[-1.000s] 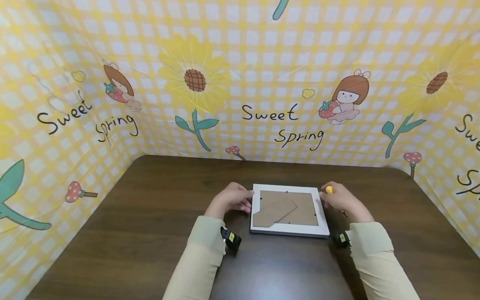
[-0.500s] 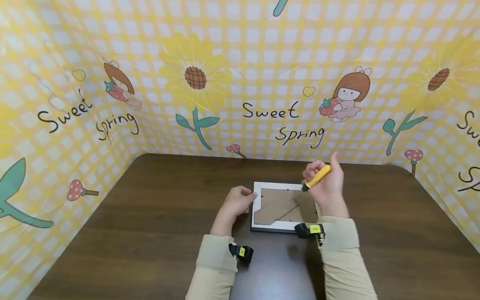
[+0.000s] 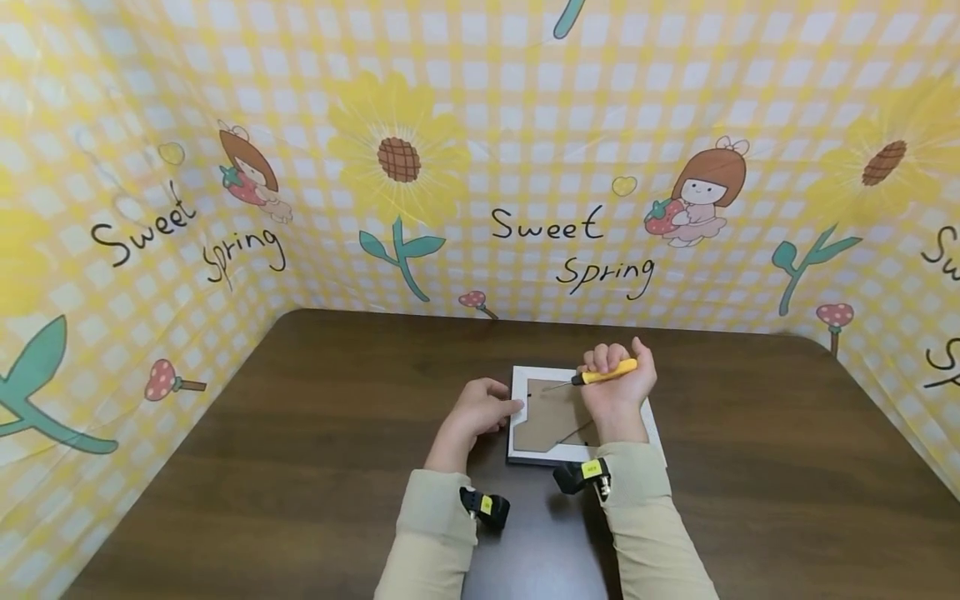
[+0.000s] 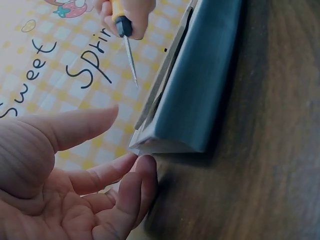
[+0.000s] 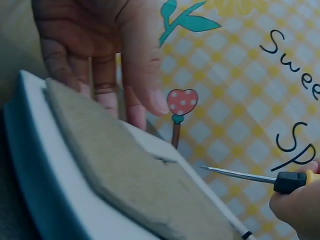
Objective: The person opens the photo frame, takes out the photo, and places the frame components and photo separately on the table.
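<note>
A picture frame (image 3: 521, 437) lies back side up on the table, with a white border and a brown backing board (image 3: 543, 417) that has an angled stand flap. My right hand (image 3: 622, 404) grips a screwdriver (image 3: 617, 371) by its yellow handle. Its thin metal shaft (image 5: 235, 174) points left, the tip close over the board near a small dark metal tab (image 5: 166, 160) at the left border. At the frame's left edge is my left hand (image 3: 476, 407), fingers loosely bent and fingertips (image 4: 146, 162) right at the corner, thumb apart from them.
The dark wooden table (image 3: 300, 467) reaches back to a yellow checked cloth (image 3: 525, 167) hung behind and along the sides. Each wrist carries a black camera (image 3: 483, 508) on a strap.
My right hand has come from the frame's right side to over the backing board, turning the screwdriver until its shaft points left. My left hand stays at the left edge, shifted slightly.
</note>
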`<state>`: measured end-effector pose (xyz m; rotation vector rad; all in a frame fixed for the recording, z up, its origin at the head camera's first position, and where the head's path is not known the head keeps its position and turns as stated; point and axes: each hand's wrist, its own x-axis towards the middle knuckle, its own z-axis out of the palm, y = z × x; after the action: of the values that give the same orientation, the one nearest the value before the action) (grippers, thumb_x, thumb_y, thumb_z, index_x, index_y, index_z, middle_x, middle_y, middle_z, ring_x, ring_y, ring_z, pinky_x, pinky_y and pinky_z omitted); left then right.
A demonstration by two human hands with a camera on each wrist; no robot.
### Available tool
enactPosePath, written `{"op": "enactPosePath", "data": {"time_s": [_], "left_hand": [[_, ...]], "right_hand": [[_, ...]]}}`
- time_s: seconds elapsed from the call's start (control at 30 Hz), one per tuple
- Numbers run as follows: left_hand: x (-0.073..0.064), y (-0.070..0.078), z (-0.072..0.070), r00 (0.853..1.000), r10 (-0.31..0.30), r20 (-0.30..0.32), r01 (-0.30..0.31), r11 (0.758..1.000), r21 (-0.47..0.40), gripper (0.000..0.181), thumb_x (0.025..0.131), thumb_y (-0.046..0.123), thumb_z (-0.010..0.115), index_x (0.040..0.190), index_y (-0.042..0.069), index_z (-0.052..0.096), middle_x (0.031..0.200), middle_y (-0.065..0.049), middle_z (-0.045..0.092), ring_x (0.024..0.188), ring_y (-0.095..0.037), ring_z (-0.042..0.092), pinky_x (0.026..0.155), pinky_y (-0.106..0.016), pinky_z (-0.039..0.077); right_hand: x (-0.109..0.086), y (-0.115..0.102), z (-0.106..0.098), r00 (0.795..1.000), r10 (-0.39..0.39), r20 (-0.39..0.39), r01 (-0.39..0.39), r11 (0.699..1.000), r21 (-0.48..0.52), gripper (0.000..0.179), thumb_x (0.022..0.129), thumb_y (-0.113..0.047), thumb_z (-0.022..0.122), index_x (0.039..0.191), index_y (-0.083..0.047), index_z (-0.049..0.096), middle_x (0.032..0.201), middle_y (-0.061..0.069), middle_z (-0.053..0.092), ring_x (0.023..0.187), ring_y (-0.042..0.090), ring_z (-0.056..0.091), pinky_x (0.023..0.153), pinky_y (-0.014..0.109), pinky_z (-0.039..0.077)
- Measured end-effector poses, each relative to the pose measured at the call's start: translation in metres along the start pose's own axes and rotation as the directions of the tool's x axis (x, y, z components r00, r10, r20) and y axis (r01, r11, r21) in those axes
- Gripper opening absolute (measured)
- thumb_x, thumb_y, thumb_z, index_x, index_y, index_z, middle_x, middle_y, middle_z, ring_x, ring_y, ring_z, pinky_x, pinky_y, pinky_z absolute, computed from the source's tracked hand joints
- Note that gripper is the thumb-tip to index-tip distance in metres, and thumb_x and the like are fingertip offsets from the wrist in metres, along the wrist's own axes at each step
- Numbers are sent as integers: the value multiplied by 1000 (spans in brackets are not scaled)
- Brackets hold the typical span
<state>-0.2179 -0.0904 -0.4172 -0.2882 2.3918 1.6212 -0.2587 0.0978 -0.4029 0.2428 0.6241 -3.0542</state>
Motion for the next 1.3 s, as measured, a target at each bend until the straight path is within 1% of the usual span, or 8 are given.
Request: {"op": "enactPosePath", "data": {"time_s": [0.3, 0.47, 0.6, 0.73, 0.87, 1.0, 1.17, 1.3], "left_hand": [[2, 3, -2, 999, 11, 33, -13, 996, 87, 48, 84, 18, 79, 124, -1, 60, 75, -6, 60, 65, -16, 54, 60, -26, 45], [0, 8, -4, 999, 24, 29, -28, 988, 150, 57, 80, 20, 83, 127, -2, 58, 89, -10, 63, 74, -19, 57, 69, -30, 47], [-1, 8, -3, 999, 19, 34, -25, 984, 176, 63, 80, 20, 84, 132, -2, 56, 105, -14, 64, 86, -23, 59, 81, -37, 50], [-3, 5, -2, 999, 23, 43, -31, 979, 203, 67, 80, 18, 83, 137, -1, 53, 111, -16, 65, 92, -24, 58, 86, -42, 51], [-4, 4, -1, 999, 39, 37, -47, 974, 223, 68, 81, 17, 83, 139, -1, 53, 98, -13, 63, 81, -21, 55, 73, -35, 50], [-6, 5, -1, 998, 54, -9, -50, 967, 250, 56, 81, 16, 83, 130, 1, 62, 75, -6, 55, 65, -18, 48, 56, -27, 39], [-7, 5, 0, 997, 69, -18, -62, 968, 244, 43, 81, 14, 83, 119, 2, 69, 69, -3, 51, 62, -16, 45, 54, -25, 36], [-6, 4, 3, 998, 67, 9, -67, 970, 232, 42, 81, 14, 82, 119, 2, 69, 70, -3, 52, 63, -16, 45, 55, -25, 36]], "right_hand": [[4, 13, -2, 1000, 9, 19, -8, 999, -50, 65, 103, -40, 28, 45, -11, 34, 45, -1, 32, 52, 16, 30, 59, 29, 24], [7, 20, -1, 999, -16, 42, 19, 998, -66, 64, 102, -37, 29, 44, -11, 30, 43, -1, 30, 50, 15, 28, 57, 29, 24], [6, 22, -3, 999, -28, 32, 29, 999, -28, 63, 101, -35, 30, 44, -11, 28, 42, -1, 30, 48, 16, 26, 55, 28, 22], [5, 23, -5, 1000, -8, 7, 8, 1000, 15, 62, 101, -33, 31, 43, -11, 28, 41, -1, 30, 46, 15, 24, 54, 28, 20], [5, 27, -6, 1000, -27, -4, 27, 999, 29, 60, 100, -31, 30, 44, -11, 28, 41, -1, 29, 46, 15, 23, 55, 27, 21], [6, 34, -4, 999, -46, -8, 46, 998, 43, 59, 101, -28, 28, 46, -10, 27, 43, -1, 28, 47, 16, 22, 56, 28, 23], [6, 39, -2, 997, -73, -23, 75, 994, 75, 58, 102, -30, 28, 47, -11, 26, 43, -1, 26, 44, 15, 24, 53, 27, 23], [4, 39, -5, 999, -31, -20, 31, 999, 24, 62, 101, -42, 28, 47, -13, 26, 44, -1, 28, 43, 16, 28, 53, 28, 28]]}}
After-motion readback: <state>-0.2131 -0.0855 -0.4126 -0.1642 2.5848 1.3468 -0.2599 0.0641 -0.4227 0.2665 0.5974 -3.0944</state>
